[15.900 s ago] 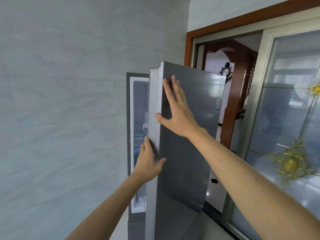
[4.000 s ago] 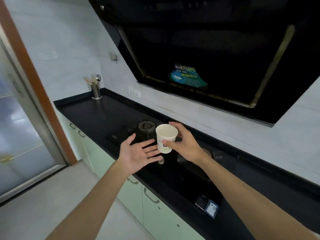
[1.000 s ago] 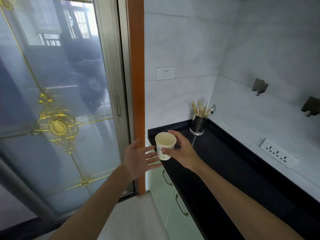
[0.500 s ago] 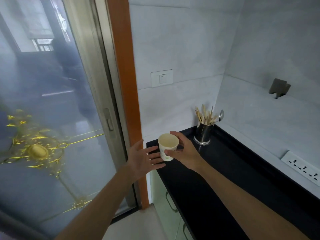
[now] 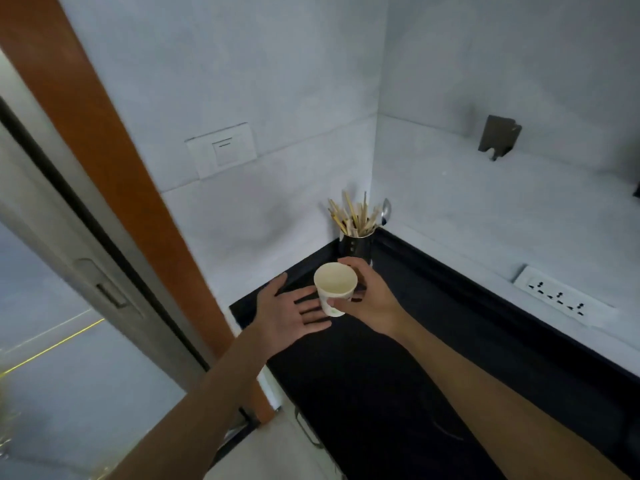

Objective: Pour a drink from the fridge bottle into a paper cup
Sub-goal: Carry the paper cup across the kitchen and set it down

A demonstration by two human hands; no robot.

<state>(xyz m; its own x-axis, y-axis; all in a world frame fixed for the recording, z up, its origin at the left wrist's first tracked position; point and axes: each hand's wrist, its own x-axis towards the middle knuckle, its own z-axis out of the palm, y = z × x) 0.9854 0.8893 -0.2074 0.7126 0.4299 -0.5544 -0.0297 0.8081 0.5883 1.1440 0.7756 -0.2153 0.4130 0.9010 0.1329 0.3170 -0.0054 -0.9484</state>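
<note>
A white paper cup (image 5: 334, 287) with a small printed pattern is upright and looks empty inside. My right hand (image 5: 372, 299) grips it from the right, fingers wrapped round its wall, above the black countertop (image 5: 381, 375) near the corner. My left hand (image 5: 289, 311) is spread flat, palm up, just left of the cup and slightly under it, fingertips close to its base. No bottle or fridge is in view.
A metal holder with chopsticks and a spoon (image 5: 356, 233) stands in the counter corner just behind the cup. A wall socket strip (image 5: 561, 296) is at the right, a light switch (image 5: 223, 152) on the back wall, a sliding glass door with wooden frame (image 5: 104, 168) at the left.
The view has swung right and down toward the counter corner. My hands have carried the cup over the black countertop, closer to the chopstick holder; the grip and the spread left hand are unchanged.
</note>
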